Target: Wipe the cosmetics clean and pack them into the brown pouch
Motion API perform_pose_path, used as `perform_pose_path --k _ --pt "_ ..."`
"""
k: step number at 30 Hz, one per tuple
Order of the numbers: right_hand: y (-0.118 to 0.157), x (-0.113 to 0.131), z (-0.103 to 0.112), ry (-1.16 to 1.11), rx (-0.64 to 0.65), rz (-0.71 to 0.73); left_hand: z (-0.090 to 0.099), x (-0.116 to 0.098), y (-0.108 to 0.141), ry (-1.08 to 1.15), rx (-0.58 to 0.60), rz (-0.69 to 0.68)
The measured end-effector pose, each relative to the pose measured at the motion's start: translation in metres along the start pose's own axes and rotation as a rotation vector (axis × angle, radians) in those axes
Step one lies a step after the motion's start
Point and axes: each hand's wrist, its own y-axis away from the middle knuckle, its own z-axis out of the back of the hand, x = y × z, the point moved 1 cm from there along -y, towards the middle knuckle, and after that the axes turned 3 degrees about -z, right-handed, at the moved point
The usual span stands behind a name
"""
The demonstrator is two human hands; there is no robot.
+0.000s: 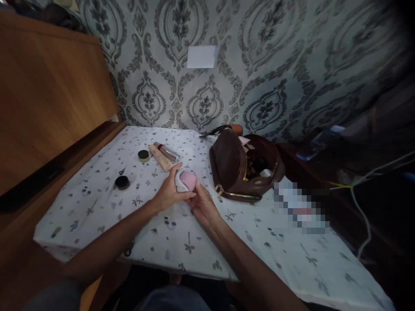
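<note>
In front of me, above the table, my left hand [167, 191] is closed around a pale grey-white holder or wrap [180, 186] whose material I cannot make out. A rounded pink piece [187, 180], like a makeup sponge, sits in it. My right hand [204, 207] is closed against the pink piece's right side, fingertips partly hidden. Just beyond my left hand lie a beige squeeze tube [159, 157] and a slim silvery tube with a red band [169, 153]. Two small round jars with dark lids, one farther back [143, 156] and one nearer [122, 182], stand to the left.
An unzipped brown leather bag [228, 160] full of small items sits to the right on the patterned tablecloth [188, 242]. A blurred-out packet [301, 207] lies beyond it. A wooden cabinet [55, 95] borders the left; pale cables [366, 207] hang at right.
</note>
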Motion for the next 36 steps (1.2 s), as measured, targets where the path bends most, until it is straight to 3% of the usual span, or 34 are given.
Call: perform_pose_path --k 9,17,22,26,30,36 --pt "0.005 0.007 -0.004 -0.008 0.069 -0.134 0.015 -0.017 -0.002 0.089 0.164 0.024" --pt "0.005 0.005 -0.006 -0.003 0.081 -0.048 0.013 -0.010 -0.005 -0.215 0.099 -0.404" --pt "0.006 0.002 -0.007 -0.023 0.051 -0.007 0.012 -0.004 0.000 -0.339 0.145 -0.489" --pt "0.007 0.002 -0.006 -0.048 0.066 -0.042 0.014 -0.006 -0.001 -0.312 0.157 -0.413" --pt "0.008 0.004 -0.007 -0.071 0.091 -0.052 0.015 -0.007 -0.006 -0.182 0.144 -0.237" --pt "0.008 0.009 -0.008 0.133 0.051 0.155 0.010 -0.009 -0.006 0.100 0.199 0.107"
